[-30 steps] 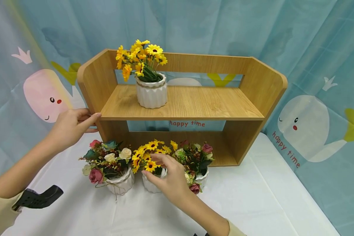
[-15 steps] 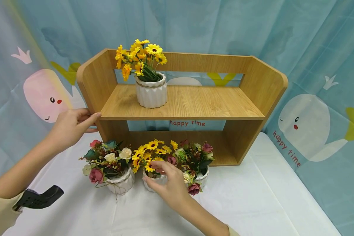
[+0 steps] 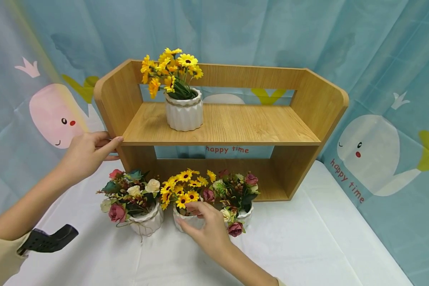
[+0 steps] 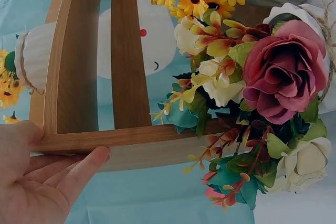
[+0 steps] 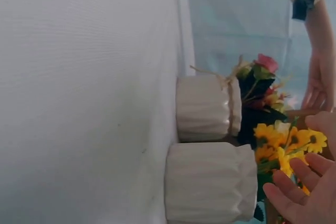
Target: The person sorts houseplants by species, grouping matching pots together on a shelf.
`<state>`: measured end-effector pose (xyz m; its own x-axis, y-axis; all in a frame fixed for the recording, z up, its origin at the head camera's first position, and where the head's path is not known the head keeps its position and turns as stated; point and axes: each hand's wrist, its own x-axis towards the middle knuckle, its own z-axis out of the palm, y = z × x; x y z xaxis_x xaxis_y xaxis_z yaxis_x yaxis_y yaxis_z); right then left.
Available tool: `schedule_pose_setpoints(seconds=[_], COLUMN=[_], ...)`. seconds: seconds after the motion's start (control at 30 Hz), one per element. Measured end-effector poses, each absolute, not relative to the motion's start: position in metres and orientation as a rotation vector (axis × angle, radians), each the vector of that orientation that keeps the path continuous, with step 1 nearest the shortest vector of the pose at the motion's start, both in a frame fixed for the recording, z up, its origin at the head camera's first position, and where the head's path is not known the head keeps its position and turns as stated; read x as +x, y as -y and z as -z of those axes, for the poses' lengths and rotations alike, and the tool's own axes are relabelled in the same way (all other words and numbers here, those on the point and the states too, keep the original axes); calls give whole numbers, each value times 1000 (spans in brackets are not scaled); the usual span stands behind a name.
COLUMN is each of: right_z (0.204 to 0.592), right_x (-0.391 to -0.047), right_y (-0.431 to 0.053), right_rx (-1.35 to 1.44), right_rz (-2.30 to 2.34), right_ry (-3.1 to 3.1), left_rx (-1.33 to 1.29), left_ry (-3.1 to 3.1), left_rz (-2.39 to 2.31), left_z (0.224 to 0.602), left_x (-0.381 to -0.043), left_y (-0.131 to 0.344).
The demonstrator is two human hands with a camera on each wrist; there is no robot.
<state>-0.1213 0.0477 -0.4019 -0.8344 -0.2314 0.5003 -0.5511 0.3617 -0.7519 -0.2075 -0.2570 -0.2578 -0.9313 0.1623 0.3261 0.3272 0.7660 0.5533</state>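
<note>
My left hand (image 3: 84, 157) holds the left side panel of a two-tier wooden shelf (image 3: 254, 124), thumb at the front edge and fingers on the outer face. In the left wrist view, that hand (image 4: 44, 179) spans the panel edge. Over the table, my right hand (image 3: 211, 232) hovers in front of a white pot of yellow artificial sunflowers (image 3: 178, 190), thumb and fingers spread apart. The right wrist view has the right hand (image 5: 310, 187) beside the blooms, with the ridged white pot (image 5: 210, 183) ungripped. Whether a fingertip touches the flowers, I cannot tell.
A potted rose arrangement (image 3: 146, 220) stands left of the sunflowers, and another rose pot (image 3: 244, 216) stands to their right. On the upper tier sits a white pot of yellow flowers (image 3: 184, 113). White cloth (image 3: 300, 246) covers the table; a blue curtain (image 3: 236, 31) hangs behind.
My right hand has drifted slightly down, uncovering more of the yellow blooms and the pot. The left hand stays on the shelf panel; the pots stand where they were.
</note>
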Motion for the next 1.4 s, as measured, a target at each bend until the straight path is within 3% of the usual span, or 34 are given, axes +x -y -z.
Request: schedule_pose_setpoints(seconds=[1.4], right_z=[431], right_x=[-114], right_y=[-49], right_rx=[376], right_rz=[-1299], right_ry=[2507], left_rx=[-349], left_ry=[2746], left_rz=[932], left_z=[255], left_x=[-207], left_y=[256])
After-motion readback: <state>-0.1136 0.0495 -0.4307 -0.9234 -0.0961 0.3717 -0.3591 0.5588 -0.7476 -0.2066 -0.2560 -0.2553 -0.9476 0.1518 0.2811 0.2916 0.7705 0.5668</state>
